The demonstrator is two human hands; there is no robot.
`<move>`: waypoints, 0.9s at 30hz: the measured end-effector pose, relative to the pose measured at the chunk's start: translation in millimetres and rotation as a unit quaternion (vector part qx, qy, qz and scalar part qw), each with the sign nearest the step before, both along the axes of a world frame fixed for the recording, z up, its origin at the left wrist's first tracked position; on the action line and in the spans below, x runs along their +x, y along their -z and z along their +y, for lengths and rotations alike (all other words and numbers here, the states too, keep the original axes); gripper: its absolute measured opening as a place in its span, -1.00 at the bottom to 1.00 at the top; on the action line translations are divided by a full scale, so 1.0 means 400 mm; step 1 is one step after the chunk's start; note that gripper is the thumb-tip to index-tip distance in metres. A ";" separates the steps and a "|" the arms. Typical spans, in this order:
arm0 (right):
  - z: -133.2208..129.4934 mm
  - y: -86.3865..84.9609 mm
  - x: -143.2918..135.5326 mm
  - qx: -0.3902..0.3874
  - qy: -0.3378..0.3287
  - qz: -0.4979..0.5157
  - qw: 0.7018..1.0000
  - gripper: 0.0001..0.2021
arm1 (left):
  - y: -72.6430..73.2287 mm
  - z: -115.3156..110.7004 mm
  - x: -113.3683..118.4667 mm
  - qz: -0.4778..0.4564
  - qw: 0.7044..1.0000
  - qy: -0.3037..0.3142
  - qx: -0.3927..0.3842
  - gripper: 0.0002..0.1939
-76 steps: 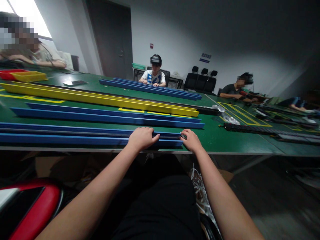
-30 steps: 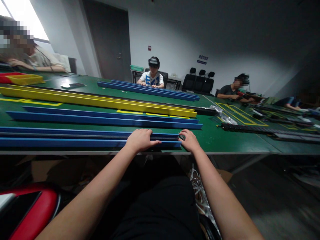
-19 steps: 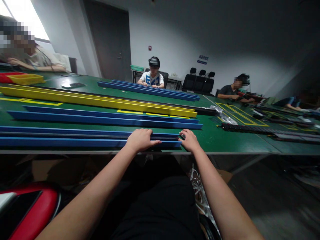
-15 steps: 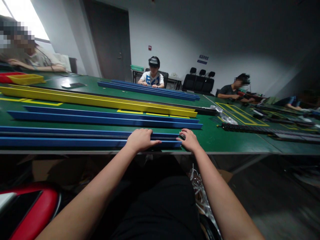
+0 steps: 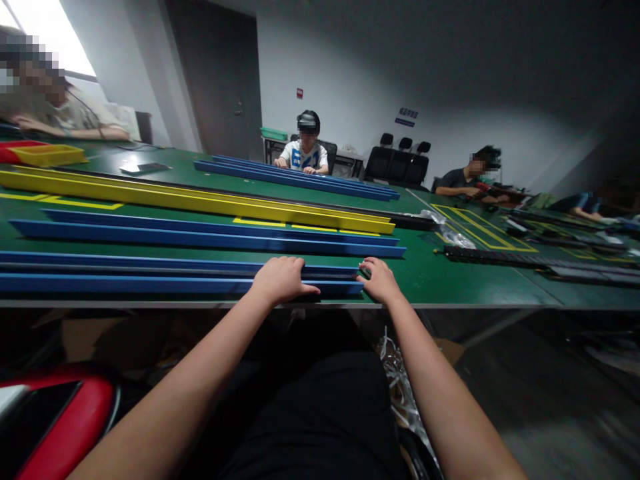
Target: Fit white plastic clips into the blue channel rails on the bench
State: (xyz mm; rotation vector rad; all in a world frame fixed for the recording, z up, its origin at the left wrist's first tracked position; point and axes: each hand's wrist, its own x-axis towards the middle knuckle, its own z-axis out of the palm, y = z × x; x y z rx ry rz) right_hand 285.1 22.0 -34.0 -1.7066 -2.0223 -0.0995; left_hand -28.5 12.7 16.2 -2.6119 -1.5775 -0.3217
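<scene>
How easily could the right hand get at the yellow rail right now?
Probably yes: between the right hand and the yellow rail lies a low blue rail, but nothing visible above it blocks the way.

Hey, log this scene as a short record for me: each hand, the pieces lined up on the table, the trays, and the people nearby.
Left hand: laid over the front blue profile, near its right end
Right hand: fingers curled at that same end; whether they hold anything is unclear
Front blue profile: along the table edge, running out of view at left
Behind it: second blue profile, then yellow profile
Trays: red tray and yellow tray, far left
People: white-shirted person opposite; others left and right
</scene>
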 end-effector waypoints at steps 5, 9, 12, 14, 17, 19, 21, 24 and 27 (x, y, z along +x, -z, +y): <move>0.003 0.002 0.002 0.002 -0.011 -0.009 1.000 -0.73 | -0.002 -0.003 0.003 0.006 1.000 -0.006 0.003 -0.19; 0.003 0.001 -0.001 -0.003 -0.005 -0.015 1.000 -0.71 | -0.002 -0.004 0.003 0.003 1.000 -0.003 0.009 -0.19; 0.001 0.000 -0.002 -0.003 -0.007 -0.016 1.000 -0.72 | 0.001 -0.003 0.002 0.004 1.000 -0.001 0.013 -0.20; 0.000 -0.001 -0.002 -0.001 -0.009 -0.014 1.000 -0.73 | 0.002 -0.002 0.002 0.004 1.000 -0.001 0.016 -0.20; 0.002 0.000 0.000 -0.002 -0.011 -0.012 1.000 -0.73 | 0.003 0.000 0.001 0.005 1.000 0.001 0.019 -0.20; 0.005 0.003 0.002 -0.005 -0.011 -0.007 1.000 -0.72 | 0.004 0.000 0.000 0.005 1.000 0.001 0.020 -0.19; 0.009 0.007 0.005 -0.006 -0.012 0.000 1.000 -0.72 | 0.005 0.001 0.000 0.004 1.000 0.000 0.020 -0.19; 0.014 0.012 0.008 -0.003 -0.015 0.005 1.000 -0.72 | 0.007 0.001 0.000 0.002 1.000 -0.001 0.021 -0.17; 0.015 0.015 0.010 0.006 -0.020 0.004 1.000 -0.73 | 0.006 0.001 0.000 0.003 1.000 -0.001 0.024 -0.18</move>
